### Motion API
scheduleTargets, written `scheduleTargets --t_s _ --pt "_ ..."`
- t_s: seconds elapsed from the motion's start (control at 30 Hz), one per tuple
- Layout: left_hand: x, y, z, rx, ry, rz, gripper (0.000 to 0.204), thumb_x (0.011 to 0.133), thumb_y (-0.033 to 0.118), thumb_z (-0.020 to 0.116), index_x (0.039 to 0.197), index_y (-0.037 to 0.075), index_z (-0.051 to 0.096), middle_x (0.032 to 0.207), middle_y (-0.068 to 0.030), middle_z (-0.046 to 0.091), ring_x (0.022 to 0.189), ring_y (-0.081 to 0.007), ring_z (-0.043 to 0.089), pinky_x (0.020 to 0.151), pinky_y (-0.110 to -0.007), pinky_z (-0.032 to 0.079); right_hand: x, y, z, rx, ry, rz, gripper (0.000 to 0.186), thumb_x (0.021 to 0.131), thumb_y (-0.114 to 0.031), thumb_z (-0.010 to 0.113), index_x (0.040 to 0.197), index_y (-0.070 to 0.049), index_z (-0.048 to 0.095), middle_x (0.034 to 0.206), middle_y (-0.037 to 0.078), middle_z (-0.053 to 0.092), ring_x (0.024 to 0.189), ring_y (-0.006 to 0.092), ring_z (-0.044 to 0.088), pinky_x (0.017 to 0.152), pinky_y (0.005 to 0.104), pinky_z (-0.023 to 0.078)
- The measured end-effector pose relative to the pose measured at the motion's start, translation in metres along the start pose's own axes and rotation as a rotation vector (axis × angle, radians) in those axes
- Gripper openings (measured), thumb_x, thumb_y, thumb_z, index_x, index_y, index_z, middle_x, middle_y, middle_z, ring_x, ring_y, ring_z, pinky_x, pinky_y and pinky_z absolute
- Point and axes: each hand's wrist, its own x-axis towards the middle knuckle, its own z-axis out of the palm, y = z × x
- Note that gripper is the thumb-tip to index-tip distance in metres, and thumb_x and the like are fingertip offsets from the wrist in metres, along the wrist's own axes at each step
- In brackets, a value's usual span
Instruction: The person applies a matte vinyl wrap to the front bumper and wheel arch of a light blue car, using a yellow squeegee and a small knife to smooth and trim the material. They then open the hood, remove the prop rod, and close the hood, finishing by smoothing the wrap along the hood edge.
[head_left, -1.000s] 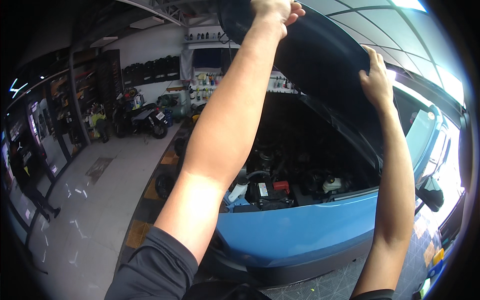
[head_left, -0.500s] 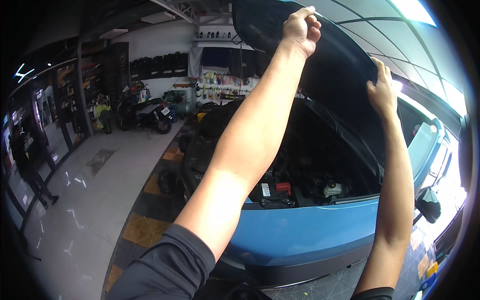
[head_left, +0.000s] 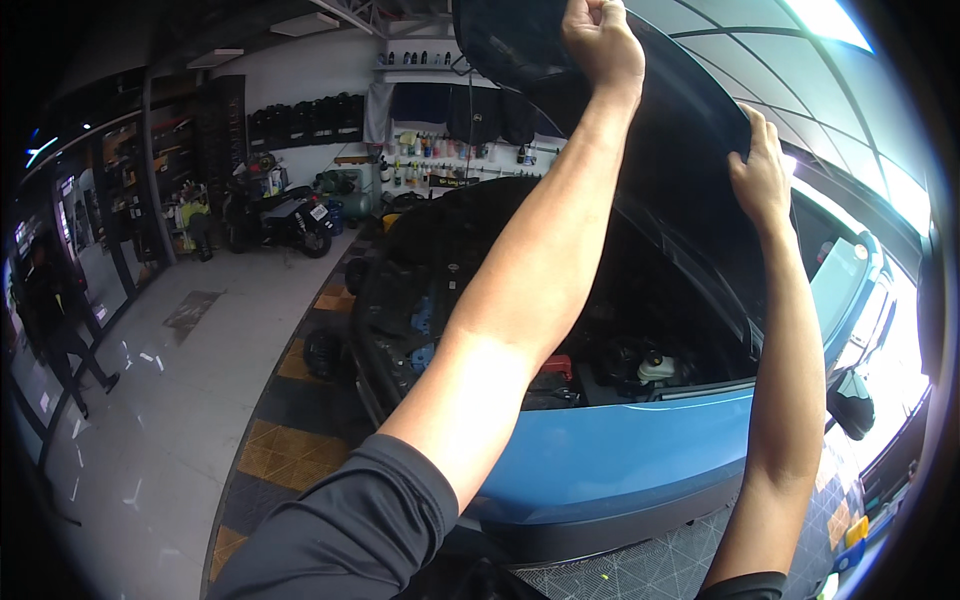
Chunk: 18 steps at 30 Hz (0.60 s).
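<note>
The dark underside of a raised car hood [head_left: 690,150] slants above the engine bay of a blue car. My left hand [head_left: 605,50] is up against the hood near the top of the picture. Its fingers are curled closed; the top edge partly cuts them off, and what they hold cannot be made out. My right hand [head_left: 763,175] grips the hood's right edge, fingers over the rim and thumb on the underside. Below my arms lie a red cover [head_left: 556,368] and a pale reservoir [head_left: 656,367] in the engine bay. My left forearm hides part of the bay.
The blue fender [head_left: 620,450] stands close in front of me. A side mirror [head_left: 853,405] juts out at the right. A motorcycle [head_left: 285,222] is parked at the back left, near shelves of bottles [head_left: 430,150]. At the far left a person [head_left: 60,320] walks by glass doors.
My left hand has risen slightly and turned, its fingers now partly out of the picture. My right hand keeps its grip on the hood. The person at the left has moved in stride.
</note>
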Motion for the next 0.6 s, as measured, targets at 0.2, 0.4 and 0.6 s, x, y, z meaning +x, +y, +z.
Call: scheduleTargets --t_s 0.2,0.4,0.6 --pt "0.013 0.017 -0.034 0.336 -0.180 0.063 0.031 0.102 0.024 0.058 0.081 0.001 0.057 0.066 -0.0047 0.055 0.065 -0.0165 0.057 0.059 -0.034 0.046 0.000 -0.001 0.001 -0.022 0.030 -0.014 0.064 0.081 -0.009 0.058 0.143 -0.018 0.048 0.132 0.020 0.056 0.122 0.0417 0.057 0.104 0.0495 0.046" --pt "0.030 0.048 -0.022 -0.087 -0.071 -0.699 0.028 0.103 0.020 0.052 0.114 -0.003 0.062 0.102 -0.0147 0.066 0.086 -0.0221 0.068 0.061 -0.031 0.058 0.001 -0.002 0.000 -0.008 -0.020 0.030 0.063 0.081 -0.008 0.057 0.143 -0.014 0.046 0.138 0.019 0.054 0.129 0.0407 0.052 0.107 0.0478 0.043" --pt "0.031 0.055 -0.007 -0.104 0.102 -0.853 0.019 0.094 0.011 0.067 0.110 0.000 0.067 0.107 -0.0099 0.066 0.093 -0.0214 0.067 0.066 -0.034 0.061 0.003 0.002 -0.001 -0.012 -0.036 0.018 0.066 0.081 -0.010 0.059 0.145 -0.017 0.045 0.135 0.021 0.055 0.124 0.0424 0.056 0.106 0.0492 0.045"
